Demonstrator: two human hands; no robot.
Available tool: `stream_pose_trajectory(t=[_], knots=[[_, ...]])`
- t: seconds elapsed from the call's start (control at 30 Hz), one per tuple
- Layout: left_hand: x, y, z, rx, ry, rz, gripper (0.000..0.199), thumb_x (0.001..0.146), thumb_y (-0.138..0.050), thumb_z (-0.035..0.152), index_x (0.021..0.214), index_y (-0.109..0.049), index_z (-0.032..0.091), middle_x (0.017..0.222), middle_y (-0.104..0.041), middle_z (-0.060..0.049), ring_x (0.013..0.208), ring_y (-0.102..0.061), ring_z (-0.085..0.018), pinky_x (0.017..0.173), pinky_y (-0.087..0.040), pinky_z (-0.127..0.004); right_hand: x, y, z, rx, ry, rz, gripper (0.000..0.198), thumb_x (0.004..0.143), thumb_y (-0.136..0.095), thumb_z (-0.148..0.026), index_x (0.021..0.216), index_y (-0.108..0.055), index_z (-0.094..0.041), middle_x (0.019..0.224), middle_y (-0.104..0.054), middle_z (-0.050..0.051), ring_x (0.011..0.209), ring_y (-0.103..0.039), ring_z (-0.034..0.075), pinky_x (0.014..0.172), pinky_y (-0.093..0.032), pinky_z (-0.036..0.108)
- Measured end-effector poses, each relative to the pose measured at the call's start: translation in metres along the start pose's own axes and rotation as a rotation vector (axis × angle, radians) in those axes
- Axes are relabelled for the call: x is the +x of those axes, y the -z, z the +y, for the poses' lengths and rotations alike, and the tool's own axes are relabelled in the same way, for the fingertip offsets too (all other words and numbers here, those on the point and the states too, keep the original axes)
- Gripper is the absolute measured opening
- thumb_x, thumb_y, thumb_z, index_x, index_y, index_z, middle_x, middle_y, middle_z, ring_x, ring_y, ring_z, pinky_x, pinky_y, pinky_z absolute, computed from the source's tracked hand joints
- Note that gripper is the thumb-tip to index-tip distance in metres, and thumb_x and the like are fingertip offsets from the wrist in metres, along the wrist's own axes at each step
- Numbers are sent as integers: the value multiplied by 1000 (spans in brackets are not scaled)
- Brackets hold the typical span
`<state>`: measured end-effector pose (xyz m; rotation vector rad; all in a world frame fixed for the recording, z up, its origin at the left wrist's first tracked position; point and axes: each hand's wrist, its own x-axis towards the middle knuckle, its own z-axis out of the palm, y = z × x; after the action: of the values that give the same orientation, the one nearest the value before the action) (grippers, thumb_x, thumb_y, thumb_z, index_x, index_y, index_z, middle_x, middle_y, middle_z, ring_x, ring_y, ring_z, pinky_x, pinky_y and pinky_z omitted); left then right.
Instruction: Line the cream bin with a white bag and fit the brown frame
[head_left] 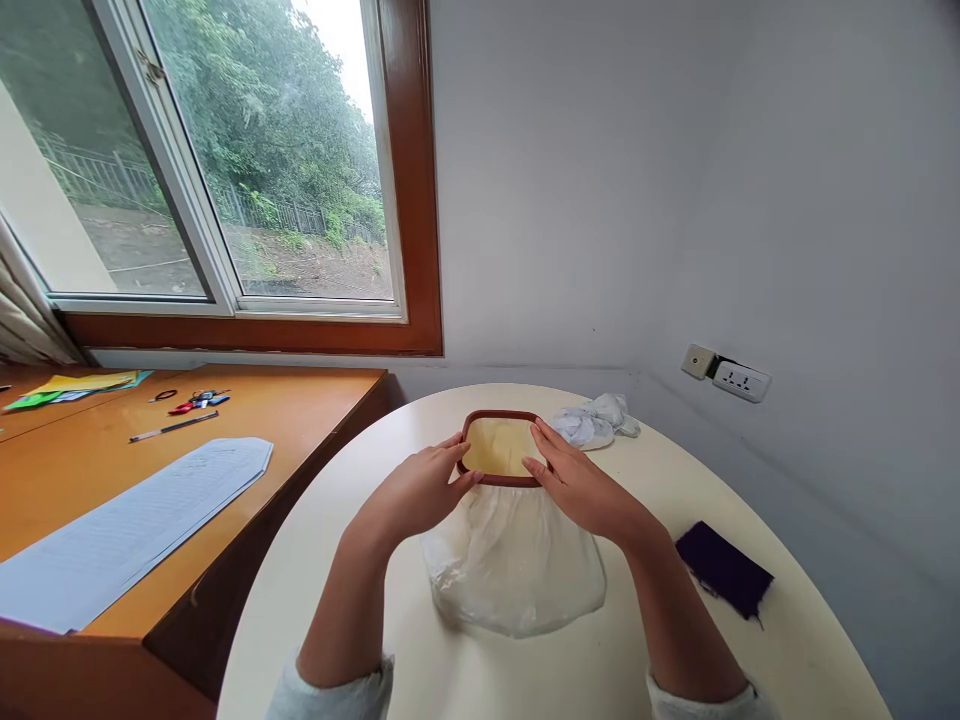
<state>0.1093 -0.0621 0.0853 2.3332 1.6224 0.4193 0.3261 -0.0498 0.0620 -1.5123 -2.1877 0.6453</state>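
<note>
Between my two hands is a brown rounded-rectangular rim with a pale yellow inside; whether it is a loose frame or the top of a small container, I cannot tell. My left hand grips its left side, the thumb at the near left corner. On the right side, my right hand holds it with thumb and fingers, the fingertips over the edge. A translucent whitish plastic bag spreads below the rim toward me, its upper part gathered beneath it.
The round cream table also bears a crumpled plastic bag at the back and a dark purple cloth at right. On the wooden desk lie paper sheets, a pen and scissors. A wall socket is at right.
</note>
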Motion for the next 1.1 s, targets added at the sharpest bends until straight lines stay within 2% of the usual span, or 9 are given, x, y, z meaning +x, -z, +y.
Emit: stream_pose_trajectory(t=[0.1,0.27,0.43,0.6,0.97,1.1], knots=[[0,0,1,-8,-6,10,38,87,-33,44,106,-58,23,119,-58,-5,105,-55,-24,81,-44,-32,1,-1,0,9,-1,-5,68,88,-17,-57,143,-14,-18,150,-3,-4,138,-8,17,111,-13,32],[1,-1,3,-22,5,6,36,88,-33,42,106,-57,22,112,-61,-5,96,-58,-22,78,-44,-31,2,-3,2,27,-5,-13,68,88,-17,-58,143,-14,-18,150,-3,-4,138,-7,17,111,-11,32],[-1,-3,5,-2,-9,-1,33,88,-33,40,102,-57,22,110,-61,-5,95,-58,-21,77,-43,-30,4,-4,4,29,-8,-15,68,88,-18,-56,143,-14,-17,150,-7,-3,138,-7,15,112,-10,31],[-1,-5,8,51,27,0,33,88,-33,39,105,-55,21,107,-62,-7,96,-59,-23,75,-44,-30,5,-6,2,32,-3,-5,66,89,-19,-54,143,-15,-16,150,-8,-2,138,-8,14,112,-10,30],[-1,-7,7,37,10,-14,35,89,-32,35,112,-53,20,107,-61,-9,97,-58,-24,75,-43,-31,5,-5,0,37,-14,13,66,89,-19,-53,143,-17,-15,150,-12,-1,137,-11,16,111,-11,29],[-2,-7,8,33,15,-22,33,89,-32,34,108,-54,19,99,-63,-9,90,-59,-23,72,-43,-32,7,-6,0,32,-15,20,66,89,-19,-52,143,-18,-14,149,-13,-1,137,-12,15,111,-11,29]])
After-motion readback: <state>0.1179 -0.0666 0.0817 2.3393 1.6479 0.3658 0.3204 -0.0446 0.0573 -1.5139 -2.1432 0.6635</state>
